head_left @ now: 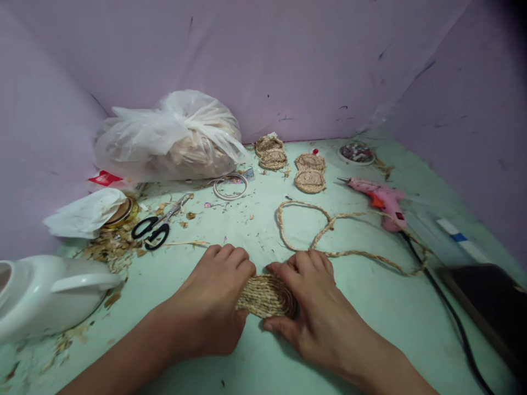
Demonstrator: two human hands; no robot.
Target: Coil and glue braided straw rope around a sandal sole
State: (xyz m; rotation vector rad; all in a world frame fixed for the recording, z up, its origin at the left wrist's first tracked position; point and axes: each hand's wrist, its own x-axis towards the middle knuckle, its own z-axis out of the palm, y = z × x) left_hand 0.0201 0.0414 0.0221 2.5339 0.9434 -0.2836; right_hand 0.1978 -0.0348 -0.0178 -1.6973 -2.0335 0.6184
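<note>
Between my two hands lies a coiled piece of braided straw (263, 296), oval in outline, low at the front of the table. My left hand (218, 296) grips its left end, fingers curled over the far edge and thumb at the near side. Around the right end closes my right hand (310, 304), thumb low and fingertips on the far edge. A long straw braid (304, 203) loops on the table beyond my right hand and runs right; where it joins the coil, if it does, is hidden.
Scissors (158, 222), a white jug (45, 299) and straw scraps lie left. Behind stand a stuffed plastic bag (177, 140), a white ring (230, 187) and two woven straw pieces (310, 174). To the right are a pink glue gun (381, 197), its black cord and a dark phone-like object (486, 302).
</note>
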